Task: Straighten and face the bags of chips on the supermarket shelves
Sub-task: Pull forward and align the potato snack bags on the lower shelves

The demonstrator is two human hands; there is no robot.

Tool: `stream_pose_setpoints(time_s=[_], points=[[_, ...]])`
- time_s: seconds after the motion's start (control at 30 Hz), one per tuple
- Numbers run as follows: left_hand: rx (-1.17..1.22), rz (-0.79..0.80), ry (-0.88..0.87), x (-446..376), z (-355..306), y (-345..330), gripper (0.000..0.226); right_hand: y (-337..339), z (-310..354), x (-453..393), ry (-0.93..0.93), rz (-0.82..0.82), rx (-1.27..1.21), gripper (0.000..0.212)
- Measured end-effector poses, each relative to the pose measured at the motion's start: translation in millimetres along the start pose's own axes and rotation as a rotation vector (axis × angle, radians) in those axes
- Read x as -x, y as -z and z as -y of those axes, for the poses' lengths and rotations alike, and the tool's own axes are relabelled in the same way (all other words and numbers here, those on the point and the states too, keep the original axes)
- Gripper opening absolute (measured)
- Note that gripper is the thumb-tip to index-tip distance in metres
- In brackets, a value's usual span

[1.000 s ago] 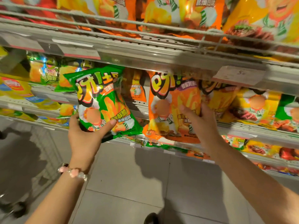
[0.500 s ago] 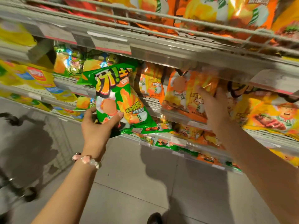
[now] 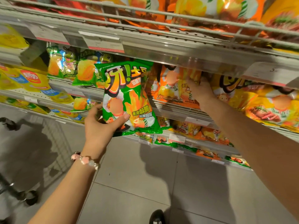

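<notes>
Shelves (image 3: 178,109) behind: left hand (image 3: 98,126) fingers grip green bag (image 3: 129,97); right hand (image 3: 200,91) pinches orange bag (image 3: 174,88).

green chip bag (image 3: 129,97) glossy plastic film, crinkled, light glare on the print; crimped seal along the bottom edge. orange bags (image 3: 174,89) on the shelf same shiny film, creased. yellow bags (image 3: 265,102) at right also glossy, foil-like sheen. shelf front rail (image 3: 161,52) grey painted metal, smooth, dull; clear plastic strip over it, slightly reflective. wire guard (image 3: 145,21) above is thin coated metal rod, matt pale grey. shelf deck (image 3: 186,32) perforated sheet metal. price tags (image 3: 103,42) matt white paper with a red edge. bracelet (image 3: 85,160) smooth glassy beads, pink and milky white. floor (image 3: 132,183) large grey tiles, matt, fine grout lines. shoe toe (image 3: 157,216) black, dull.
</notes>
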State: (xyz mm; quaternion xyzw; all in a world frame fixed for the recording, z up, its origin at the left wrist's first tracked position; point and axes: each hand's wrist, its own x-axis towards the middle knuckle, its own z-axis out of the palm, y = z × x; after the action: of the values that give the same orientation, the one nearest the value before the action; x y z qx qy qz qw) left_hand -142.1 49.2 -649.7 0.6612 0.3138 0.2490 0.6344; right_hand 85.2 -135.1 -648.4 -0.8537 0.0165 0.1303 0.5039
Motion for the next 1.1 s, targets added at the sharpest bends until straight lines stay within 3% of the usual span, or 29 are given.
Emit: stream_pose_setpoints(time_s=[0.07, 0.2, 0.27, 0.37, 0.43, 0.53, 0.6, 0.77, 0.93, 1.1], points=[[0.012, 0.025, 0.002, 4, -5, -6, 0.049, 5, 1, 12, 0.04, 0.007, -0.033, 0.051], [-0.013, 0.092, 0.026, 19, -5, -19, 0.06, 22, -10, 67, 0.337, -0.115, -0.183, 0.039], [-0.061, 0.136, 0.028, 30, -3, -29, 0.064, 34, -19, 95, 0.374, -0.052, -0.266, 0.039], [-0.112, 0.204, -0.013, 47, -5, -50, 0.065, 51, -21, 120, 0.216, 0.31, -0.386, 0.057], [-0.12, 0.252, -0.009, 56, -6, -66, 0.065, 60, -24, 125, 0.113, 0.437, -0.389, 0.06], [-0.127, 0.317, -0.021, 70, -7, -93, 0.066, 75, -34, 127, 0.049, 0.42, -0.347, 0.095], [-0.134, 0.351, -0.022, 81, -7, -113, 0.065, 89, -42, 130, 0.037, 0.354, -0.305, 0.103], [-0.207, 0.439, -0.044, 109, -8, -159, 0.068, 134, -74, 129, 0.041, 0.216, -0.349, 0.059], [-0.263, 0.516, -0.077, 143, -12, -206, 0.067, 188, -112, 130, 0.02, 0.149, -0.369, 0.036], [-0.298, 0.618, -0.086, 184, -15, -264, 0.066, 249, -152, 132, 0.02, 0.033, -0.384, 0.036]])
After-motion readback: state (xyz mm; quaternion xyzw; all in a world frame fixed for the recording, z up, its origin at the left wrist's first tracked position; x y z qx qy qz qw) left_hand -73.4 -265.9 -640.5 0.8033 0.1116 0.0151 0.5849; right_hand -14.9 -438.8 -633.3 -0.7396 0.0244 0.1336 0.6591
